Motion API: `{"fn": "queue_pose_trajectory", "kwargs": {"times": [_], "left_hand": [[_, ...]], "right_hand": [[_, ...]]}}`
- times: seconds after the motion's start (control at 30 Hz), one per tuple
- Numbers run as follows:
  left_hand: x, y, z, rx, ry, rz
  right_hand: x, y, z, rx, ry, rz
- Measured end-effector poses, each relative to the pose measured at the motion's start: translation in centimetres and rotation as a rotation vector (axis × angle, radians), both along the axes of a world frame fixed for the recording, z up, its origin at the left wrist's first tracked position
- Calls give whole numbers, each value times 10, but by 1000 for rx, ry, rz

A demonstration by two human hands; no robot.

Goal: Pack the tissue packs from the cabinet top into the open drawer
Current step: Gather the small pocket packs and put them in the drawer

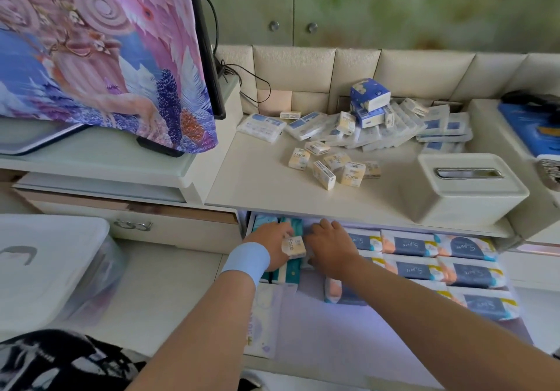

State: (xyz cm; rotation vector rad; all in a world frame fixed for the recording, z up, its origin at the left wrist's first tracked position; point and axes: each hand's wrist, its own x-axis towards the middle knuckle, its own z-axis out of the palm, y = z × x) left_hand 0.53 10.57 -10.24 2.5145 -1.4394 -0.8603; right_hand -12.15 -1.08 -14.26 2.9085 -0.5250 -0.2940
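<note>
Both hands reach into the open drawer [348,339] below the cabinet top [257,178]. My left hand [272,242], with a blue wristband, grips a small cream "Face" tissue pack [293,246] over teal packs [291,272] at the drawer's left. My right hand [328,243] lies flat beside it, fingers spread toward the drawer's back. On the cabinet top lie several cream mini packs [333,165], a heap of white-and-blue flat packs [378,130] and two blue boxes [369,93].
Rows of dark-blue and orange tissue packs [439,257] fill the drawer's right side. A white tissue box holder [466,187] stands on the top at right. A cloth-covered screen [106,57] rises at left. A clear lidded bin [51,266] sits at lower left.
</note>
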Motion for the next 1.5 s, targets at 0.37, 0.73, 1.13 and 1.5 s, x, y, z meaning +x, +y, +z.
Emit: {"fn": "queue_pose_trajectory", "kwargs": {"times": [0.37, 0.73, 1.13, 1.5], "left_hand": [[-38, -8, 2, -47, 31, -86], [-32, 0, -18, 124, -351, -413], [-22, 2, -18, 103, -278, -333], [-13, -15, -4, 144, -118, -205]], "right_hand": [[-47, 10, 18, 540, -131, -89], [-47, 42, -5, -59, 136, 30], [-14, 43, -16, -159, 285, -70], [-27, 6, 10, 191, -228, -62]]}}
